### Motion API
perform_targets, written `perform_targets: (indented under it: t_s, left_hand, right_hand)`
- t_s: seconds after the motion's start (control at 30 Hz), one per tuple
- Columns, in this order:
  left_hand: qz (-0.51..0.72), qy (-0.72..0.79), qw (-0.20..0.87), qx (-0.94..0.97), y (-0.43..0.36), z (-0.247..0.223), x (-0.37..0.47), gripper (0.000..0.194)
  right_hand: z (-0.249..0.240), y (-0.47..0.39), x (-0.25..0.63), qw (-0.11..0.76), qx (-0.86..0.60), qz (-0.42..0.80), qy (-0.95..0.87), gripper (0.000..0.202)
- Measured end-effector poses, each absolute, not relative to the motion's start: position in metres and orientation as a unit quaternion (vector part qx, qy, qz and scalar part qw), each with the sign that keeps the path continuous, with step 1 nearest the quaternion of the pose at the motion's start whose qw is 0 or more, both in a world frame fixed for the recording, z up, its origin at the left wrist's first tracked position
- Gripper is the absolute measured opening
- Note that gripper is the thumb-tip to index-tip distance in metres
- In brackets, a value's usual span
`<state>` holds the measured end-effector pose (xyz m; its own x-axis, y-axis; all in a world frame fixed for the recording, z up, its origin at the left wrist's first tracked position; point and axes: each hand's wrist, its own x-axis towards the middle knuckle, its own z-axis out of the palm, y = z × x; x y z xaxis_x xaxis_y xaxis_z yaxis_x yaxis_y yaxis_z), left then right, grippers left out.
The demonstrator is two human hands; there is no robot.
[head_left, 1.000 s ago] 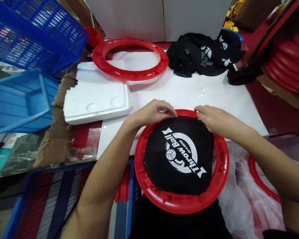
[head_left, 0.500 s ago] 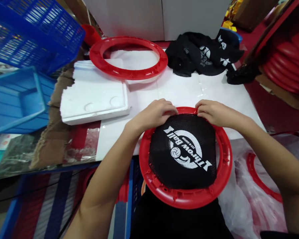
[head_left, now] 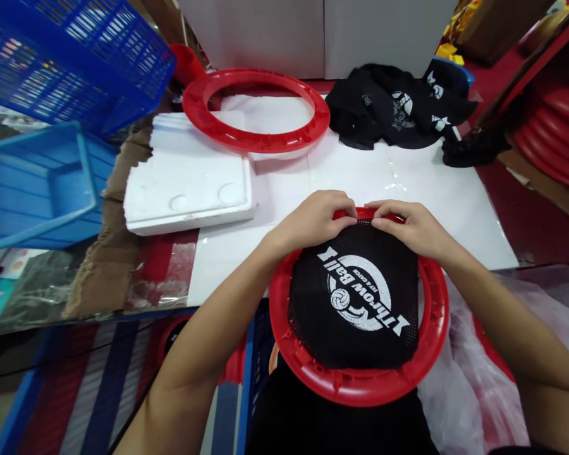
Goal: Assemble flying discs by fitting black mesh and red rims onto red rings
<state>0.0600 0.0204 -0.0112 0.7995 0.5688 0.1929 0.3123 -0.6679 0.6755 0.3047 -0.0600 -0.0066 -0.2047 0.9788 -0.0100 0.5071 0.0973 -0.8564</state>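
A round black mesh net (head_left: 346, 328) with white "Throw Ball" print lies across a red plastic ring (head_left: 360, 387), which leans at the table's near edge over my lap. At the ring's far side my left hand (head_left: 329, 215) pinches the net's edge near the rim. Close beside it, my right hand (head_left: 403, 224) grips the same edge with thumb and fingers. A gap shows between net and ring on the right side. Another red ring (head_left: 256, 140) rests on a white foam block (head_left: 189, 183) farther back, apart from both hands.
Black printed nets (head_left: 384, 114) are heaped at the back of the white tabletop (head_left: 360, 177). Blue baskets (head_left: 38, 189) stand at the left beside torn cardboard (head_left: 99, 265). Stacked red rings (head_left: 554, 133) fill a box at the right. Clear plastic bags (head_left: 469, 379) hang below my right arm.
My right hand has moved left along the rim, and my left hand slightly right, so they are now close together. The camera view has shifted a little.
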Motion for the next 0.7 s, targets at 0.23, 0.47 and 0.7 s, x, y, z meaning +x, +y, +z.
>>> perform_targets:
  t_s: [0.23,0.47,0.7]
  left_hand:
    - [0.158,0.325,0.360,0.860,0.027,-0.014,0.060,0.020]
    - [0.139,0.331,0.278,0.891,0.026,-0.017,0.064,0.023]
    - [0.117,0.384,0.319,0.858,0.021,-0.005,0.071,0.017]
  right_hand:
    - [-0.013,-0.051,0.290,0.253,-0.570,0.283,-0.729,0.019]
    - [-0.007,-0.040,0.294,0.173,-0.538,0.254,-0.785,0.020]
    - [-0.009,-0.051,0.281,0.102,-0.579,0.077,-0.805,0.024]
